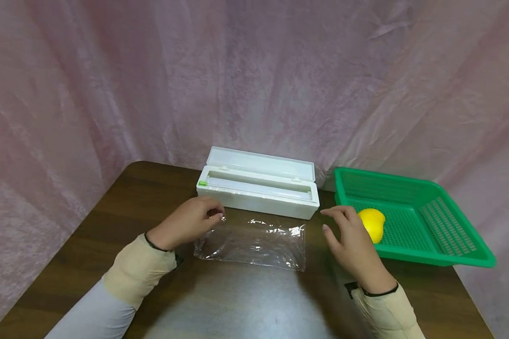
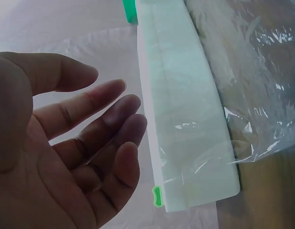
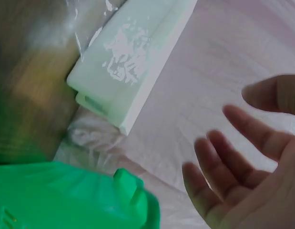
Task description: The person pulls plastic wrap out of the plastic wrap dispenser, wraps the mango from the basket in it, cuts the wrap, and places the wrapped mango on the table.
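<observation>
A sheet of clear plastic wrap [image 1: 254, 247] lies crinkled on the table, in front of a white wrap dispenser box [image 1: 258, 202] with its lid [image 1: 260, 164] raised. Part of the film overlaps the box's front in the left wrist view. My left hand [image 1: 191, 222] hovers by the film's left end, fingers loosely bent and holding nothing. To the right of the film is my right hand [image 1: 356, 249], its fingers apart and relaxed, also holding nothing. Beside it a yellow lemon [image 1: 373, 226] sits in a green plastic basket [image 1: 420, 260], partly hidden by that hand.
Inside the dispenser a pale roll [image 1: 258, 187] shows, and a small green slider [image 1: 202, 183] sits at its left end. The brown wooden table [image 1: 152, 188] ends at a pink curtain [image 1: 263, 84] behind. The basket overhangs the table's right side.
</observation>
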{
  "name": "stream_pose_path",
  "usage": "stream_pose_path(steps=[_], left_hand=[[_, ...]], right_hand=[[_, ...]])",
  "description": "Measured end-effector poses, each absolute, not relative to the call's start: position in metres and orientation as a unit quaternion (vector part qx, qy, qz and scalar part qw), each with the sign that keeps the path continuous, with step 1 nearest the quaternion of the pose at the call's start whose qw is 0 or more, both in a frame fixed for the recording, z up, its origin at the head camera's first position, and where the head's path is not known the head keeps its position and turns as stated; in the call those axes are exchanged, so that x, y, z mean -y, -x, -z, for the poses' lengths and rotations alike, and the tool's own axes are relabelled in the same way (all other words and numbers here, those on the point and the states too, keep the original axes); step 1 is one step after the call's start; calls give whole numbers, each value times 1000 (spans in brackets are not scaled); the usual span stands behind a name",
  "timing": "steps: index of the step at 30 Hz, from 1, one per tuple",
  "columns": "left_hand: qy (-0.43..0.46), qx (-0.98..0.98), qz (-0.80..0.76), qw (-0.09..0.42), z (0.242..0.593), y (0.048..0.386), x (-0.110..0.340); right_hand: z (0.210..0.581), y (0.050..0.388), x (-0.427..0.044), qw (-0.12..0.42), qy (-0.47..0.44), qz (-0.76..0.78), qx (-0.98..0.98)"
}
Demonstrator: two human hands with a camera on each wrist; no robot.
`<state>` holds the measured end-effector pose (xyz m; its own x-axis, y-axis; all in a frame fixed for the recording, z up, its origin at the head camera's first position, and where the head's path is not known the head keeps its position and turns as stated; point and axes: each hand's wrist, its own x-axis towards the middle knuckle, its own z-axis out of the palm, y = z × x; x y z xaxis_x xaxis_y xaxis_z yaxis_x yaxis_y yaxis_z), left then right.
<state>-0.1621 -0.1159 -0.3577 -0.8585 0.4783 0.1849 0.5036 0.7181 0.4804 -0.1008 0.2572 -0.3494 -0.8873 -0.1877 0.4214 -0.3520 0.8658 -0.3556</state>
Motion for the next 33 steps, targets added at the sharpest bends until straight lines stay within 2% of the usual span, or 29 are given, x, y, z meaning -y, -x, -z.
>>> stream_pose_path(steps=[6,10,16,24,33], left_hand=[[275,924,264,37,361,164,118],[273,924,265,41,361,164,121],[280,921,267,42,357,164,124],[277,919,280,18,356,156,125],[288,911,294,15,354,155,115]], right_hand=[[345,104,-273,234,-102,-234,938],[341,109,-286,241,-69,-239,938],[339,115,-303,220,-10,-241,945],[347,120,-319,192,17,-238,952],[344,119,-335,118,40,-207,970]])
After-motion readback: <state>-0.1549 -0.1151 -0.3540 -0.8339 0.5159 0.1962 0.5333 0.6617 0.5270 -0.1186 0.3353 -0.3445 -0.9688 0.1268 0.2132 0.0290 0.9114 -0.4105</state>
